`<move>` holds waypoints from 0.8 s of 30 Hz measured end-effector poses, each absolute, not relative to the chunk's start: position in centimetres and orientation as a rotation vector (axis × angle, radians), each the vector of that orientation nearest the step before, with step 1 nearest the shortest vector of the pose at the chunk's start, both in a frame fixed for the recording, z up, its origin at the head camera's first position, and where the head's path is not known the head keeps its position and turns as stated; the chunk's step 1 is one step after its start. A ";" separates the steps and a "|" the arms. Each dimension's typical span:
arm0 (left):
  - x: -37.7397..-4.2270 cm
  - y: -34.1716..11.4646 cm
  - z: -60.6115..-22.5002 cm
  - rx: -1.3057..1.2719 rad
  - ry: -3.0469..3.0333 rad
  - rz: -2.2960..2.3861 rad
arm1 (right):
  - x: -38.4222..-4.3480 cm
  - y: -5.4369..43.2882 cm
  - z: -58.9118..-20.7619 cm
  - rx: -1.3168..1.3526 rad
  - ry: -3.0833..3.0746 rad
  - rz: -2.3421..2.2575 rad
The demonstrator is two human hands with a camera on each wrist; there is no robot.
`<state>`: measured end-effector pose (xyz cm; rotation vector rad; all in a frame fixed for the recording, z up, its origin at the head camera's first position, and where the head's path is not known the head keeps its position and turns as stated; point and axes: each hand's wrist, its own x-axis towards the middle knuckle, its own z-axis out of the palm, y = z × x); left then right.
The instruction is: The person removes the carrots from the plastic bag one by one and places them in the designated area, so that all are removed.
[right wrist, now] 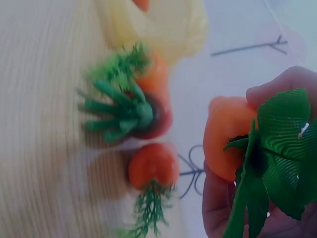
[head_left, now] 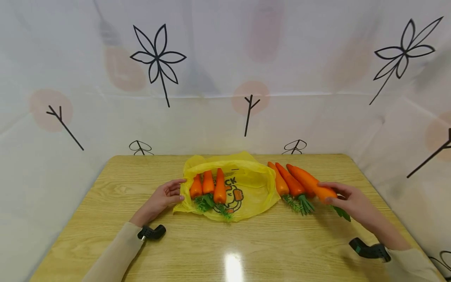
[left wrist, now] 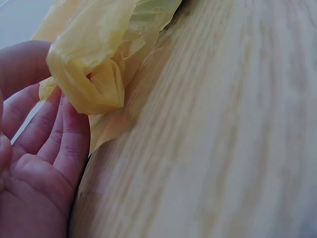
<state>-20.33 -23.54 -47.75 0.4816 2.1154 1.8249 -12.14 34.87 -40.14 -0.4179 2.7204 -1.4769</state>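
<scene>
A yellow plastic bag (head_left: 253, 196) lies with its mouth toward me, three orange carrots (head_left: 220, 188) with green tops inside it. At its left side, my left hand (head_left: 165, 197) holds the rim; in the left wrist view the folded yellow edge (left wrist: 94, 84) sits between thumb and fingers. My right hand (head_left: 356, 201) grips a large carrot (head_left: 308, 180) near its leafy end, tip pointing left and away. Broad green leaves (right wrist: 285, 148) hang from that end in the right wrist view. Below and left of it are three more carrots, including a reddish one (head_left: 292, 182).
Everything lies on a light wood-grain table (head_left: 197, 246). A white cloth (head_left: 211, 125) with line-drawn flowers and twigs hangs behind the table and at both sides. Each wrist wears a black camera mount (head_left: 151, 232).
</scene>
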 end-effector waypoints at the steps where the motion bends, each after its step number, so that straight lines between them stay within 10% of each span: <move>1: -20.3 -23.5 -47.7 0.483 2.121 1.821 | -12.3 35.1 -40.2 -0.403 2.727 -1.472; 24: -20.2 -23.4 -47.6 0.481 2.110 1.840 | -15.5 38.5 -42.2 -0.148 2.811 -1.352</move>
